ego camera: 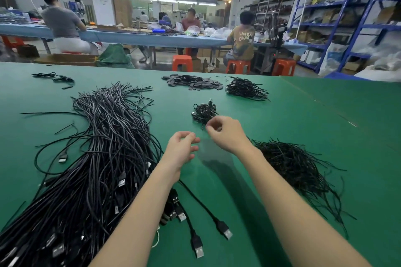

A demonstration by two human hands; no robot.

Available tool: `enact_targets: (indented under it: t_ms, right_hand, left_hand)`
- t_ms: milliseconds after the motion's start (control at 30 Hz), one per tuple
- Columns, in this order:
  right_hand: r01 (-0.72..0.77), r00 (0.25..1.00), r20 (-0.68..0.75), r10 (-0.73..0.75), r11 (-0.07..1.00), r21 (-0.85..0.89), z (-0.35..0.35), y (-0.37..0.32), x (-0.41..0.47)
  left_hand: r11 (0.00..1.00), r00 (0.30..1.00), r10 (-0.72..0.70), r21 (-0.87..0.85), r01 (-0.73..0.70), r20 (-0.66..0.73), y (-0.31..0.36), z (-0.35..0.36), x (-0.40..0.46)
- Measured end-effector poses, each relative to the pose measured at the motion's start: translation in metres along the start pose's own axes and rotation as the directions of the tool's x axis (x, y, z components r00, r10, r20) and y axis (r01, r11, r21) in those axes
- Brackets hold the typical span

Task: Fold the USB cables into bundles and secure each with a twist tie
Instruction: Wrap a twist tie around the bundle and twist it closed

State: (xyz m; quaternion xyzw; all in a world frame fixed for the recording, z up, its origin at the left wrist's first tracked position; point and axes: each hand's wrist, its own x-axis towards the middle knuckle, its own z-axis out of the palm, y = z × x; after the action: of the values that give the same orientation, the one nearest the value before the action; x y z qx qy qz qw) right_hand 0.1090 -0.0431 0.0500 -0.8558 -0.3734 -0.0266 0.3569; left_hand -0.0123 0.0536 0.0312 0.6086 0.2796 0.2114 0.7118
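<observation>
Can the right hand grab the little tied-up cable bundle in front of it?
Probably yes. The right hand hovers just short of the small cable bundle, and only bare green table lies between them.

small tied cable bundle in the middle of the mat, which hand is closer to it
Right. The right hand sits just below the tied bundle, fingertips at its edge; the left hand is lower and further left.

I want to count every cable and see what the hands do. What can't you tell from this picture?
- Head view: the big pile of USB cables runs off the bottom-left edge, and the left arm covers part, so no count.
- The right hand curls its fingertips away; whether it pinches a twist tie is too small to tell.
- The left hand seems empty, not surely.
- The small bundle shows no tie clearly.
</observation>
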Motion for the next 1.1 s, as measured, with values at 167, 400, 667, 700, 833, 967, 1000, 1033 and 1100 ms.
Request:
enact_targets:
  t_ms: [167, 400, 667, 700, 833, 967, 1000, 1033, 1100]
  right_hand:
    - [-0.033, 0.866, 0.496, 0.065, 0.997, -0.071, 0.004, -0.015, -0.052]
    - [0.053, 0.817, 0.577, 0.011, 0.994, -0.093, 0.006, -0.041, -0.076]
    - [0.142, 0.934, 0.356, -0.041, 0.954, -0.264, -0.036, -0.028, -0.063]
    - [0.127, 0.954, 0.296, -0.043, 0.955, -0.27, -0.044, -0.026, -0.061]
    - [0.127, 0.989, 0.074, -0.125, 0.992, -0.024, -0.063, -0.024, -0.062]
    - [0.062, 0.998, -0.01, -0.064, 0.907, 0.417, -0.074, -0.026, -0.066]
    - [0.043, 0.998, -0.06, -0.016, 0.872, 0.487, -0.075, -0.026, -0.067]
    - [0.044, 0.993, -0.119, 0.024, 0.844, 0.535, -0.075, -0.026, -0.067]
    - [0.063, 0.971, -0.222, 0.09, 0.799, 0.598, -0.073, -0.027, -0.066]
  left_hand:
    - [0.994, 0.993, 0.109, 0.034, -0.107, -0.054, 0.0, -0.002, 0.002]
    - [0.98, 0.986, 0.159, 0.11, -0.164, 0.055, 0.001, 0.001, -0.003]
    - [0.668, 0.897, 0.229, 0.609, -0.427, 0.377, 0.005, -0.007, -0.011]
    - [0.653, 0.885, 0.204, 0.616, -0.442, 0.418, 0.006, -0.005, -0.013]
    - [0.857, 0.898, 0.14, 0.404, -0.32, 0.416, 0.009, 0.022, -0.025]
    - [0.993, 0.877, -0.014, -0.098, 0.069, 0.48, 0.009, 0.046, -0.036]
    - [0.983, 0.879, -0.021, -0.149, 0.104, 0.477, 0.008, 0.05, -0.038]
    - [0.979, 0.883, -0.021, -0.171, 0.115, 0.47, 0.007, 0.053, -0.04]
    - [0.976, 0.883, -0.035, -0.173, 0.131, 0.469, 0.007, 0.057, -0.045]
